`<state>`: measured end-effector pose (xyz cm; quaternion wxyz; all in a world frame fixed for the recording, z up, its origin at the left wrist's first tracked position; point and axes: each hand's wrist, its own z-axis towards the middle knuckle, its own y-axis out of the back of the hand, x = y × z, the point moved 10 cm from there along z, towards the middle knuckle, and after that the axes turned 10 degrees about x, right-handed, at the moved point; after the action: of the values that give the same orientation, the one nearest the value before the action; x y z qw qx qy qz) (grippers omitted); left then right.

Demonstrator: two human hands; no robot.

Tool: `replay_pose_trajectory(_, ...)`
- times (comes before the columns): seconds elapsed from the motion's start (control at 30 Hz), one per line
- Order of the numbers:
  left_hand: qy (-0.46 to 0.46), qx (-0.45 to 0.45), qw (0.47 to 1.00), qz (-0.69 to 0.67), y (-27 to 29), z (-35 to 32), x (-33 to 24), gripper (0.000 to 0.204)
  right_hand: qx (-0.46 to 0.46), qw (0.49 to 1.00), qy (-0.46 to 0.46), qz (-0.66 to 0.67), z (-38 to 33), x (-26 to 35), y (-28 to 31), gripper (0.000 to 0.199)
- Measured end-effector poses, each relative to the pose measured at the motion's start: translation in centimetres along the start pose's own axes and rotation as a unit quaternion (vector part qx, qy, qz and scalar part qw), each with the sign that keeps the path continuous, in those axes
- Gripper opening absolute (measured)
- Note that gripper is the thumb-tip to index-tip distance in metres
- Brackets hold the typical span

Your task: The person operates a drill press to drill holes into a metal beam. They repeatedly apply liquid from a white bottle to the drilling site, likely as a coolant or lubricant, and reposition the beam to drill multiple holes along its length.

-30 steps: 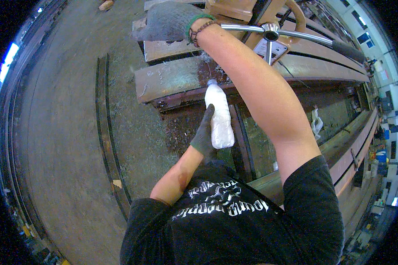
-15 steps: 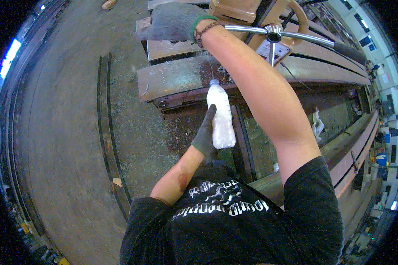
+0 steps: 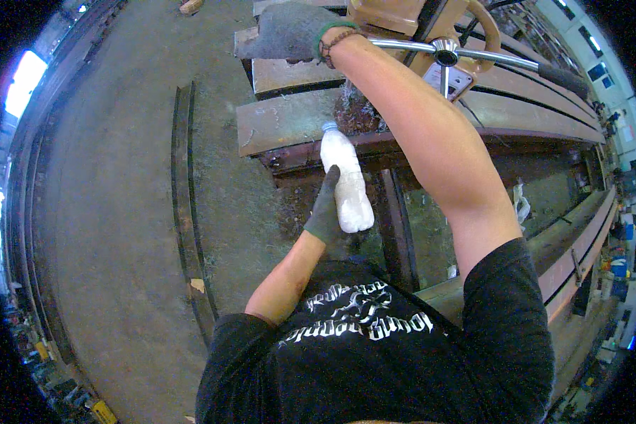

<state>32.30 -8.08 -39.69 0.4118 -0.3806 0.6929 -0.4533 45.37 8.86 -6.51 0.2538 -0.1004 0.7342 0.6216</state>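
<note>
My left hand (image 3: 324, 212), in a dark grey glove, is closed around a plastic bottle (image 3: 348, 180) with whitish contents and a pale blue cap. The bottle tilts, its cap end over the edge of a brown steel beam (image 3: 283, 120). My right hand (image 3: 290, 34), in a grey glove with a green cuff, reaches across to the far side. It covers the end of one chrome spoke of the spoked handle (image 3: 445, 53) on a tan machine (image 3: 385, 15) and appears closed on it; its fingertips are hidden. Metal shavings (image 3: 360, 109) lie beside the bottle's cap, partly behind my right forearm.
Several steel beams run side by side under the machine and off to the right. A long narrow steel bar (image 3: 185, 191) lies on the floor (image 3: 120, 212) to the left. A white scrap (image 3: 521, 205) hangs among the beams at right.
The bottle in my left hand has shifted left relative to the beam and leans more. My right hand keeps its place at the handle. The whole view has swung slightly.
</note>
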Motion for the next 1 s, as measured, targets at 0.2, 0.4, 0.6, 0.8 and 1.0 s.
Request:
replay_pose_trajectory(0.2,-0.063,-0.023,0.997,0.027,-1.0,-1.7,-3.3,0.064,-0.058,0.939,-0.149,0.306,3.1,-5.0,-5.0,0.056)
replay_pose_trajectory(0.4,-0.135,-0.062,0.986,0.077,-0.6,-3.1,-6.7,0.064,0.004,0.947,-0.155,0.283,3.4,-4.8,-5.3,0.053)
replay_pose_trajectory(0.6,-0.136,-0.096,0.979,0.115,-1.4,-4.5,-7.3,0.064,0.031,0.93,-0.178,0.319,3.1,-5.3,-6.0,0.052)
replay_pose_trajectory(0.8,-0.067,-0.04,0.994,0.074,-1.6,-4.2,-4.7,0.059,-0.012,0.942,-0.175,0.286,2.9,-5.1,-5.6,0.053)
replay_pose_trajectory(1.0,0.007,-0.029,0.994,0.101,-2.2,-2.8,-1.2,0.053,0.048,0.933,-0.18,0.308,1.5,-3.9,-4.7,0.06)
